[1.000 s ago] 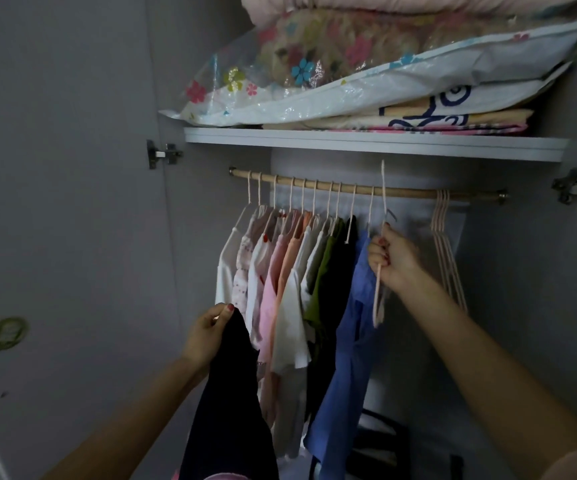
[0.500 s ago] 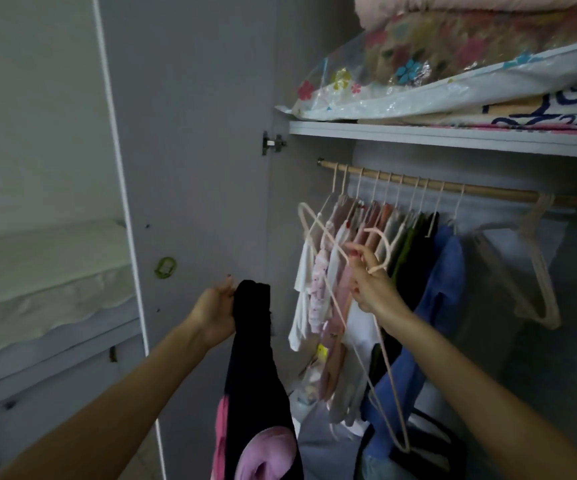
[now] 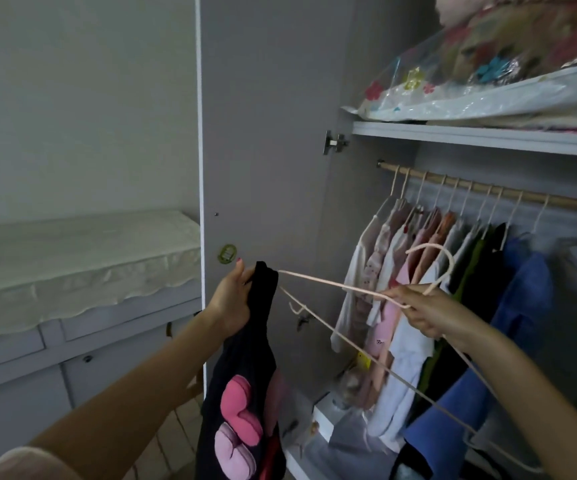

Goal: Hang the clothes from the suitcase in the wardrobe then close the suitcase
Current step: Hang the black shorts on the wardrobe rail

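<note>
My left hand (image 3: 232,303) grips the top of a black garment (image 3: 245,393) with a pink print, which hangs down in front of the open wardrobe door (image 3: 266,168). My right hand (image 3: 422,311) pinches a pale pink hanger (image 3: 342,289) near its hook. One end of the hanger touches the garment's top by my left hand. Behind, several shirts (image 3: 418,271) hang on the wooden rail (image 3: 487,188). The suitcase is out of view.
A shelf (image 3: 470,135) above the rail holds bagged floral bedding (image 3: 487,71). To the left stands a low cabinet (image 3: 37,358) with a pale cloth cover (image 3: 72,258). Folded items lie on the wardrobe floor (image 3: 342,441).
My right hand took the hanger off the rail and swung it left to the garment's top. My view turned left, showing the door and cabinet.
</note>
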